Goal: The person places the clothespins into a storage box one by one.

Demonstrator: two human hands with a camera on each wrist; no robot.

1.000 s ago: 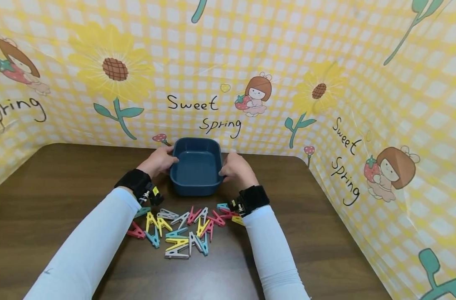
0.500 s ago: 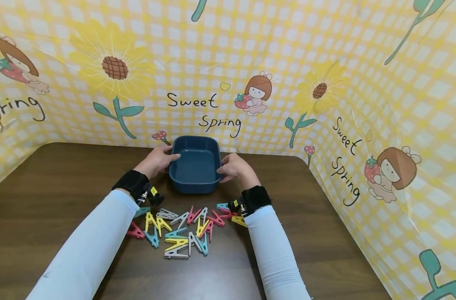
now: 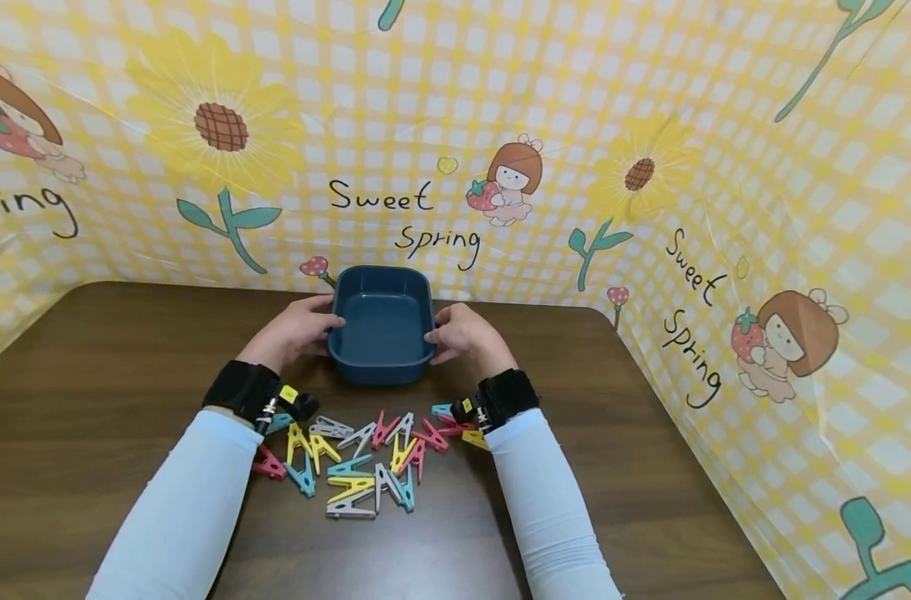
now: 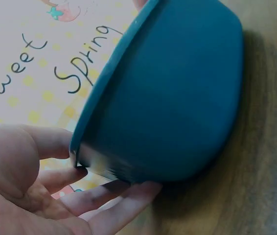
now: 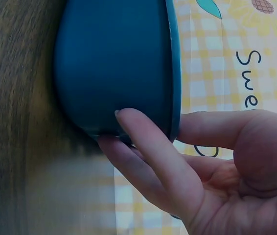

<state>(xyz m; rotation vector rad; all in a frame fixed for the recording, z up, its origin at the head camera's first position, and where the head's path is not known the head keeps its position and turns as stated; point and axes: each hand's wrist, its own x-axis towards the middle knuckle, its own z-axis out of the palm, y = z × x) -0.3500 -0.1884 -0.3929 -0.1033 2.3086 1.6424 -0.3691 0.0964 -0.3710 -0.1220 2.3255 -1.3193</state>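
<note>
A dark blue rectangular plastic bin (image 3: 382,375) with rounded corners stands near the back of the table, nothing inside it. My left hand (image 3: 296,327) grips its left side. In the left wrist view the thumb is at the rim and the fingers (image 4: 128,205) lie against the outer wall, low down. The right hand (image 3: 468,335) holds the opposite side the same way, its fingers (image 5: 153,142) on the outer wall in the right wrist view. Several clothespins in red, yellow, blue and grey lie in front of the bin, among them a yellow clothespin (image 3: 352,485).
Behind the bin hangs a yellow checked cloth (image 3: 395,108), which also lines the sides. The brown wooden table (image 3: 613,483) has clothespins partly hidden by both wrist straps, such as a red clothespin (image 3: 270,463) at left.
The bin has shifted slightly to the left, with both hands staying on its sides. The clothespins have kept their layout. The head view has tilted a little.
</note>
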